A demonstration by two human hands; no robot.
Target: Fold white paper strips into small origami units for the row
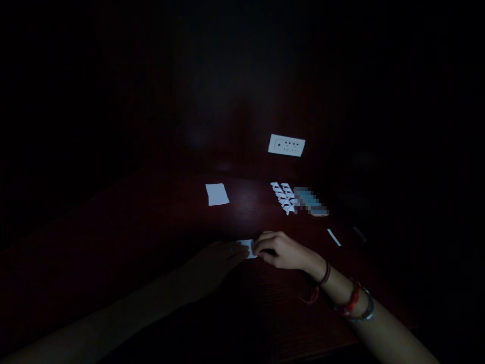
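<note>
A small piece of white paper [248, 247] lies on the dark red table between my two hands. My left hand [223, 257] is in deep shadow, its fingers stretched out flat over the left part of the paper. At the opposite edge, my right hand [278, 248] pinches the paper between thumb and fingers, and that edge looks curled up. Two columns of small folded white paper pieces [284, 196] sit beyond my right hand. Farther back on the left is a short stack of white paper sheets [217, 194].
A phone-like object [310, 201], blurred out, lies right of the folded pieces. Nearer the right table edge is a narrow white strip [334, 237]. A white socket panel [287, 145] is on the dark wall behind the table [170, 212]. Most surroundings are too dark to make out.
</note>
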